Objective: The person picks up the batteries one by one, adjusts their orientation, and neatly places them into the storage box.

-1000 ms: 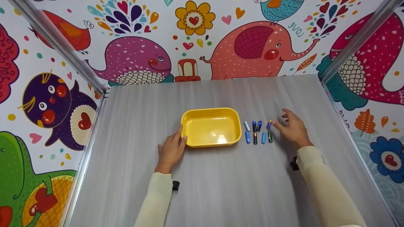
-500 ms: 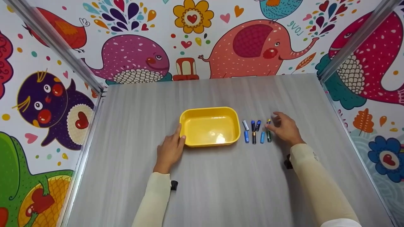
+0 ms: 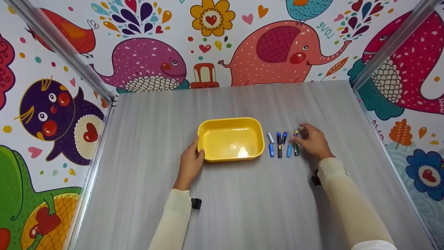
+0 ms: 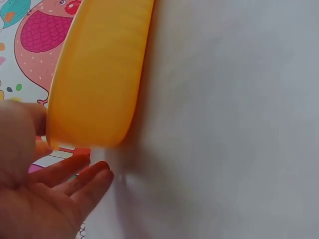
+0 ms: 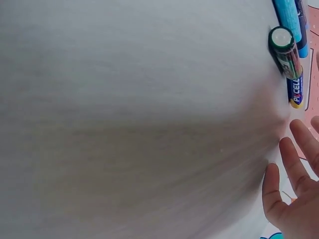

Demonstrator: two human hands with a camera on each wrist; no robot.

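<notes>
Head view: yellow tray (image 3: pixel 230 139) seen mid-table, on grey table (image 3: pixel 242 208). Its left end is gripped at the rim by the left hand (image 3: pixel 190 166), thumb at the near corner. Eight batteries laid just right of the tray, two rows of four. Far row, left to right: silver battery (image 3: pixel 270 137), two dark blue ones, purple-and-yellow battery (image 3: pixel 296 133). Near row: blue, black with copper end, light blue, green. The purple-and-yellow one is partly covered by the thumb of the right hand (image 3: pixel 315 140); thumb and forefinger held apart, nothing seen gripped, contact cannot be told. Both arms covered by cream sleeves (image 3: pixel 350 198). Back closed off by a cartoon-printed wall (image 3: pixel 208 52).

Left wrist view: outer side of tray shown, rim held at the thumb and forefinger; other fingers (image 4: pixel 92 191) stretched out loosely, clear of it.

Right wrist view: green battery (image 5: pixel 288 57) seen end-on, light blue battery (image 5: pixel 289 20) just beside. Lettered blue-and-yellow end partly hidden behind the green one. Fingers loosely bent near it, a gap left between; thumb not clearly shown.
</notes>
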